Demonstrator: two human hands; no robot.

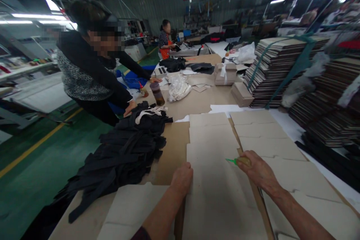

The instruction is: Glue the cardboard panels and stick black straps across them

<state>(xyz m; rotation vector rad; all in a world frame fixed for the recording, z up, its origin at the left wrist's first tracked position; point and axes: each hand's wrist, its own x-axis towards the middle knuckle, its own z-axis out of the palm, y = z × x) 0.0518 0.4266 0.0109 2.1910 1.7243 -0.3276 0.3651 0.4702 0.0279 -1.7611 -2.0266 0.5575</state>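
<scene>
My right hand (260, 170) is wrapped around a small glue bottle (244, 161) with amber contents. Its green nozzle points left and sits over a column of overlapping grey cardboard pieces (215, 180). At the left edge of that column, my left hand (182, 179) has its fingers curled closed on the cardboard; its fingertips are partly hidden. To the right runs another column of overlapping cardboard pieces (261, 129). More cardboard (137, 204) lies under and beside my left forearm. A heap of black fabric strips (120, 157) is left of my left hand.
A co-worker (87, 67) leans on the table's left side, one hand by the black strips. Beyond are a brown-liquid bottle (156, 94), a plastic bag (179, 89) and a tied cardboard bundle (225, 74). Tall strapped board stacks (277, 69) stand right. Another person (165, 41) is farther back.
</scene>
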